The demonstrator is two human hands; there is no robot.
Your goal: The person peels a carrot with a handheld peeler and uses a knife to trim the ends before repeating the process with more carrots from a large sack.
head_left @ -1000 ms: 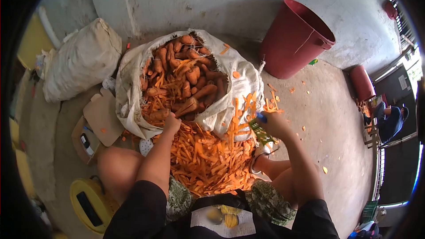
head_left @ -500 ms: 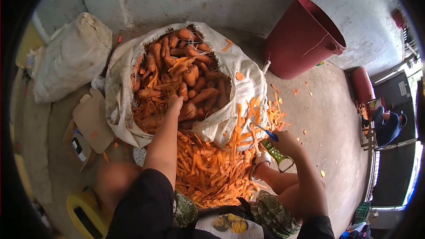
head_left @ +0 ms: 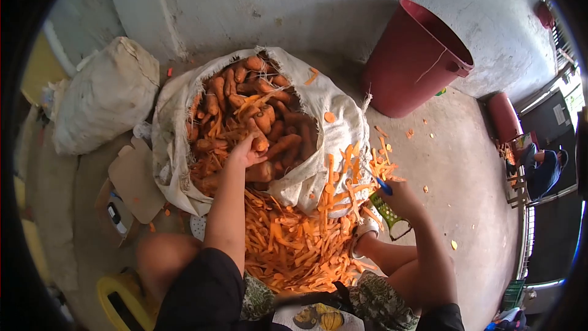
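- Clasping an orange, tapering carrot (head_left: 260,143) at the carrot-filled mouth of a white woven sack (head_left: 343,116): left hand (head_left: 247,152), fingers curled
- Right hand (head_left: 402,200): fingers around a blue-handled tool (head_left: 384,186)
- Tall red plastic bin (head_left: 399,67): bottom hidden

The scene is viewed by one camera worn on the head, faced forward and steeply down over the wearer's forearms (head_left: 223,220). A wide, rounded field is taken in, its outer parts bowed and its corners darkened. The patterned shorts (head_left: 383,300) are caught closest, at the near edge; the open sack (head_left: 344,116) is centred a little farther out; the grey wall (head_left: 294,15) is met at the far side. At the right, a person (head_left: 542,173) is shown small and well apart from the camera
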